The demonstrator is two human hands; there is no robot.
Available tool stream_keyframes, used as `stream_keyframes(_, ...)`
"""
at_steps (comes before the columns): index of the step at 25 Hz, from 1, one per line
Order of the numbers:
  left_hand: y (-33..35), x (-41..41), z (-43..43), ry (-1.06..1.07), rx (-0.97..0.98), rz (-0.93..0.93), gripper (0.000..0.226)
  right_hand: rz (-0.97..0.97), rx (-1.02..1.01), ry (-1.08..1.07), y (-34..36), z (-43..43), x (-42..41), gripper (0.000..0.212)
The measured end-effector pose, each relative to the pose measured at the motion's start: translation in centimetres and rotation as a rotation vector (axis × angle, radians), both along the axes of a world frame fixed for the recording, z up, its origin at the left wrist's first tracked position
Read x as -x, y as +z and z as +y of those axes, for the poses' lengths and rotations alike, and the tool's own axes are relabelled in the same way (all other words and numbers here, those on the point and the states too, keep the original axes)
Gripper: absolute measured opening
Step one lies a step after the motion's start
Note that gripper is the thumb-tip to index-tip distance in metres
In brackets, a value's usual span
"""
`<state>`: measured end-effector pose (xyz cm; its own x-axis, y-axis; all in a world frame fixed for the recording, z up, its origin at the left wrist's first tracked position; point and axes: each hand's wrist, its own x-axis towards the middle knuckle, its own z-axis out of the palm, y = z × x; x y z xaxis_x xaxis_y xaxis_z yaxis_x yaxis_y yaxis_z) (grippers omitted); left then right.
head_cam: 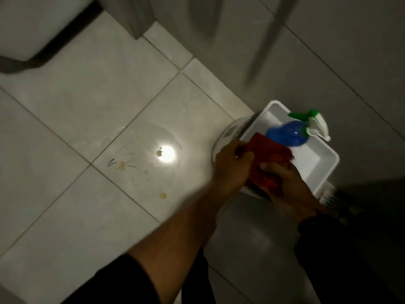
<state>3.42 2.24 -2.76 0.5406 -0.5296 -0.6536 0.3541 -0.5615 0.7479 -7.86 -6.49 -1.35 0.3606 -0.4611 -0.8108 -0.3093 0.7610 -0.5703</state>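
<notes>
Left grip (234, 160) holds clear round glass bowl (228, 132) by rim; right grip (285, 179) clutches soft red cloth (270, 153). Bowl likely slippery, fragile.

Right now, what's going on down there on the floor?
A person seems to be wiping a clear glass bowl with a red cloth. The right grip clutches the cloth. The left grip curls at the bowl's rim, though it is blurred. Beside them, a white tub holds a blue spray bottle. The tiled floor shows stains and hairs.
</notes>
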Motion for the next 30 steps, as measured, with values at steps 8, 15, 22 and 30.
stream_keyframes(8, -6.4, -7.2, 20.3, 0.398, -0.076, -0.006, 0.048, 0.057, 0.050, 0.514, -3.4, 15.1, -13.5, 0.024)
stream_keyframes(15, -28.1, -11.0, 39.4, 0.191, -0.750, -0.363, 0.080, -0.024, 0.532, 1.093, -23.3, 26.0, -26.8, 0.057)
stream_keyframes(22, -44.1, -11.8, 46.7, 0.148, -0.912, -0.828, 0.075, -0.032, 1.468, 1.757, -40.2, 30.9, -33.4, 0.086)
stream_keyframes(30, -44.1, -11.5, 47.0, 0.188, -0.865, -0.835, 0.076, -0.321, 1.713, 1.718, -43.5, 37.1, -24.9, 0.064)
